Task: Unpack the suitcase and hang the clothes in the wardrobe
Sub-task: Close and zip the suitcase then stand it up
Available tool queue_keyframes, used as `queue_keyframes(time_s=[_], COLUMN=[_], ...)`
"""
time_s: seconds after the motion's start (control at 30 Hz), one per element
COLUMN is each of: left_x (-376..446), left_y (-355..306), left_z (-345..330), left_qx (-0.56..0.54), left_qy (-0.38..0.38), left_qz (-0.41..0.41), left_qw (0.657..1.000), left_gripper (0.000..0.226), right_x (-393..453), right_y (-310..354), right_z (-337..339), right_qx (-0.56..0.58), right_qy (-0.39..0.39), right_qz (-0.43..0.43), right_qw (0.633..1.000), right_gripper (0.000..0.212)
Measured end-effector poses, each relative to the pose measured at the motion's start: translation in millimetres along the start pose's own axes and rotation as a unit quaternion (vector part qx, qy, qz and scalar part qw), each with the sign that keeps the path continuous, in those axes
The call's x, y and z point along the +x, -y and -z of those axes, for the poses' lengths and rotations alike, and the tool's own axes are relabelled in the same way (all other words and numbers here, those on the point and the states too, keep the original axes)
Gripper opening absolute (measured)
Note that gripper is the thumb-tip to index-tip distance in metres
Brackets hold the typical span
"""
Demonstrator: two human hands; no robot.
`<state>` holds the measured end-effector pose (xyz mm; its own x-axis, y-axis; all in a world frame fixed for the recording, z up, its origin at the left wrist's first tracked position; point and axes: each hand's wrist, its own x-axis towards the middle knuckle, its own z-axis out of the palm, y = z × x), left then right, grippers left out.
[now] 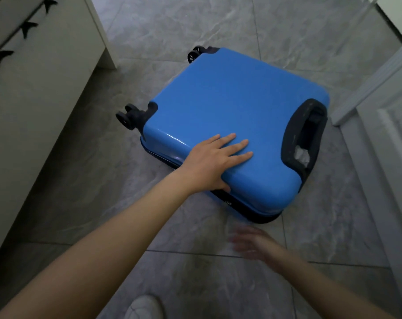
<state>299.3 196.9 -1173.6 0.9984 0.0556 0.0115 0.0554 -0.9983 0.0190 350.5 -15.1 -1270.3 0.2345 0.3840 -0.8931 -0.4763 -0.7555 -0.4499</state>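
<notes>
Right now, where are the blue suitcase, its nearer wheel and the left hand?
blue suitcase (237, 107): head view, middle of the closed upper shell.
nearer wheel (126, 118): head view, black caster at the suitcase's left corner.
left hand (215, 162): head view, back of the hand lying flat on the shell.

The right hand (250, 246) is smeared by motion blur, so how its fingers lie cannot be made out. The left hand (215, 161) covers part of the suitcase (230, 107) lid, its thumb hidden over the near edge. The white shoe (144, 307), drawer unit (34, 72) and door (386, 125) are cut off by the frame edges.
</notes>
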Motion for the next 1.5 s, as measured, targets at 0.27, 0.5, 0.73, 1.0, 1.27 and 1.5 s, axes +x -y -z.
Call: queue_keyframes(time_s=[0.27, 0.5, 0.73, 1.0, 1.27, 1.5], left_x=[3, 1, 4, 4, 5, 3], left_y=[-1, -1, 0, -1, -3, 0], left_z=[5, 1, -1, -3, -2, -5], left_qx=[-0.001, -0.012, -0.008, -0.015, -0.033, -0.028], left_qy=[0.026, 0.002, -0.061, -0.077, 0.005, -0.024], left_qz=[-0.001, -0.005, -0.008, -0.022, -0.01, -0.018], left_qw=[1.0, 1.0, 0.998, 0.997, 0.999, 0.999], left_gripper=[0.092, 0.095, 0.111, 0.103, 0.101, 0.107], right_x=[9, 14, 15, 15, 19, 20], right_y=[35, 36, 19, 28, 30, 28], right_z=[-60, -67, -50, -45, -52, -46], right_qx=[0.302, 0.31, -0.148, -0.33, -0.314, -0.401], right_qy=[0.008, -0.091, -0.223, -0.221, -0.26, -0.246], right_qz=[0.041, 0.06, 0.269, 0.257, 0.25, 0.276], right_qw=[0.952, 0.944, 0.925, 0.881, 0.878, 0.838], right_gripper=[0.011, 0.014, 0.041, 0.041, 0.04, 0.043])
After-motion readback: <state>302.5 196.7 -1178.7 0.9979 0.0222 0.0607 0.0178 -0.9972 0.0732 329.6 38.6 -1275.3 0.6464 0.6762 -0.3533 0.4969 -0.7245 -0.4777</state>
